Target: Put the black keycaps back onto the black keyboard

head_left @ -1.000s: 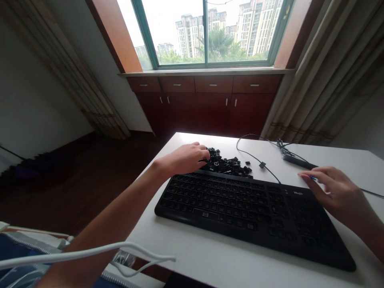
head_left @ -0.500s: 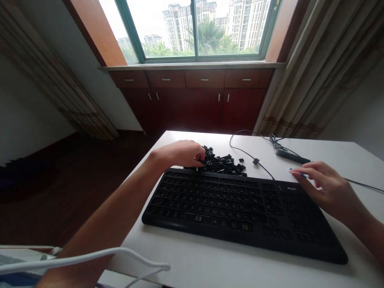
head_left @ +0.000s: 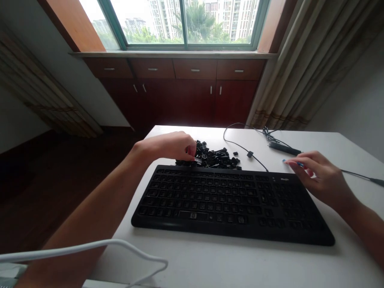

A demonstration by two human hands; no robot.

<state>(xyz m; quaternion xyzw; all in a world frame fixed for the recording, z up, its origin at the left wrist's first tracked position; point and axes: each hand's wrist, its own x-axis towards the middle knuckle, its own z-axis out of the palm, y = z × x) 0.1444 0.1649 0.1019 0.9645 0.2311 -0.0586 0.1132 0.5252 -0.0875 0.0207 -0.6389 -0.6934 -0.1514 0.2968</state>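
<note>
One black keyboard [head_left: 231, 202] is counted on one white bench [head_left: 240, 264]. One heap of loose black keycaps [head_left: 214, 158] is seen behind it; single caps are too many and too small to be counted. Two hands are seen: left [head_left: 168, 146], right [head_left: 319, 178]. One black cable [head_left: 240, 146], one white cable [head_left: 90, 250], four cabinet drawers [head_left: 195, 69].

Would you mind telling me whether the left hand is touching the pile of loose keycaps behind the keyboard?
Touching. The head view shows the left hand with its fingertips resting in the near-left edge of the keycap pile, no white table visible between them.
</note>
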